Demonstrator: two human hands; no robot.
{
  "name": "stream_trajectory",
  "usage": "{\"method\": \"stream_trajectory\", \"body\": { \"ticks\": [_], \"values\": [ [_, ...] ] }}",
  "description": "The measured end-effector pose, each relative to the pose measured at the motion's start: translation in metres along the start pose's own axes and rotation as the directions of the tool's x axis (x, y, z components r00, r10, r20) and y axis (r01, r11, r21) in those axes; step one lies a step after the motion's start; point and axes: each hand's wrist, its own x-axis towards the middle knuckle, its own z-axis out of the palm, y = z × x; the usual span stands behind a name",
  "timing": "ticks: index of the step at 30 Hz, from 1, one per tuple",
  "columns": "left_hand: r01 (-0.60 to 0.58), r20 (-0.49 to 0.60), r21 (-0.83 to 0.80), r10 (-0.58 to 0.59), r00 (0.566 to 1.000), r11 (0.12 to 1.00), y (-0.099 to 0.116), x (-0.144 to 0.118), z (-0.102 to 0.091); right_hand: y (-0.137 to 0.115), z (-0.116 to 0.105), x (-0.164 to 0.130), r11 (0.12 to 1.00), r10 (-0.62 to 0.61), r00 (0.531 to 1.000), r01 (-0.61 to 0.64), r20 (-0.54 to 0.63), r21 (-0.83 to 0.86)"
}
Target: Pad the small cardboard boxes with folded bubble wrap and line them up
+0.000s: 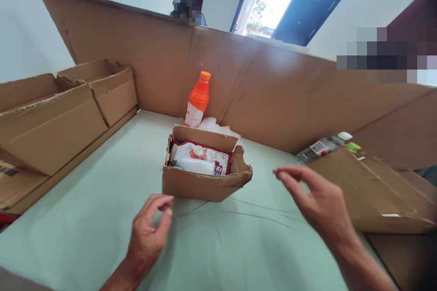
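Observation:
A small open cardboard box (194,186) stands on the pale green tabletop. Inside it lies a white and red printed packet (201,157), with part of it hidden by the front wall. My left hand (148,227) hovers just in front of the box's left corner, fingers loosely curved and holding nothing. Off to the right of the box, my right hand (319,200) is raised, its thumb and fingers curved with nothing seen between them. Neither hand appears to touch the box.
Behind the box are an orange-capped drink bottle (198,100) and white wrapping (218,127). Cardboard bins (51,122) line the left. At right, a clear bottle (319,148) lies by a larger carton (368,186). A cardboard partition (273,91) closes the back; a person (186,7) is beyond.

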Motion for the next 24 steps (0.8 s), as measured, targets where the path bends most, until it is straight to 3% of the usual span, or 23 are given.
{"method": "stream_trajectory", "body": {
  "ticks": [1,3,7,10,14,17,19,21,24],
  "values": [
    [0.043,-0.072,0.025,-0.042,0.997,0.999,-0.003,0.002,-0.008,0.010,0.012,-0.021,0.996,0.064,0.998,-0.065,0.015,0.055],
    [0.149,-0.145,0.037,-0.142,0.979,0.988,-0.011,0.010,-0.013,0.018,0.047,-0.054,0.966,0.136,0.977,-0.167,0.161,0.196],
    [0.249,-0.062,-0.072,-0.253,0.965,0.966,-0.018,0.033,0.012,0.003,0.112,-0.067,0.900,0.171,0.938,-0.273,0.303,0.339],
    [0.261,-0.042,-0.106,-0.266,0.963,0.960,-0.010,0.022,0.039,0.005,0.121,-0.060,0.842,0.237,0.909,-0.368,0.343,0.395],
    [0.194,0.088,-0.127,-0.184,0.979,0.973,-0.001,-0.038,0.053,0.032,0.107,-0.069,0.723,0.312,0.885,-0.458,0.346,0.517],
    [0.185,0.177,-0.124,-0.161,0.971,0.975,-0.003,-0.076,0.045,0.039,0.112,-0.069,0.668,0.279,0.885,-0.458,0.374,0.587],
    [0.187,0.166,-0.117,-0.166,0.972,0.975,-0.010,-0.084,0.032,0.028,0.131,-0.056,0.652,0.214,0.903,-0.415,0.372,0.634],
    [0.192,0.117,-0.103,-0.179,0.977,0.976,-0.020,-0.077,0.019,0.007,0.164,-0.034,0.638,0.134,0.928,-0.349,0.348,0.686],
    [0.205,0.007,-0.066,-0.205,0.979,0.976,-0.038,-0.046,0.001,-0.038,0.227,0.006,0.655,0.044,0.956,-0.247,0.291,0.714]
  ]
}}
